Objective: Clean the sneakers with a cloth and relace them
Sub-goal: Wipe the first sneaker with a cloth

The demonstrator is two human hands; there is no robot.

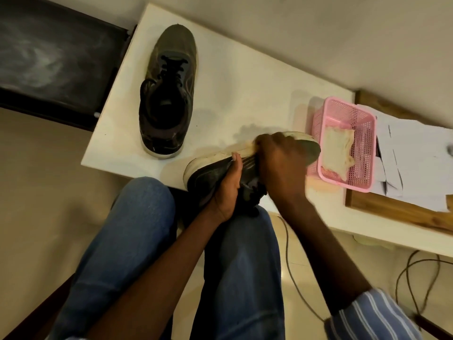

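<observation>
Sneaker count: two. One sneaker [169,94] stood upright on the white table [257,77], toe pointing away, dark laces threaded, untouched. The held sneaker [208,173] lay on its side at the near table edge, partly over the person's knee, pale sole turned upward.

Left hand [226,190] gripped the held sneaker from below, thumb across the dark upper near the midfoot. Right hand [282,163] was closed down over the sole edge toward the toe; a pale scrap at its fingertips looked like a cloth [250,144], mostly hidden, view blurred there.

Cloths: one apparently in hand, one more pale cloth in basket [339,153]. Baskets: one, pink [343,111], on the table's right side beside a stack of papers [416,148].

Handling judgement: shoe likely light, upper soft and yielding, sole stiffer and probably grippy. Best held around the midfoot or heel counter, where the shell resists squeezing; pressing on the upper alone would likely collapse it under wiping force. Laces limp, likely to snag
</observation>
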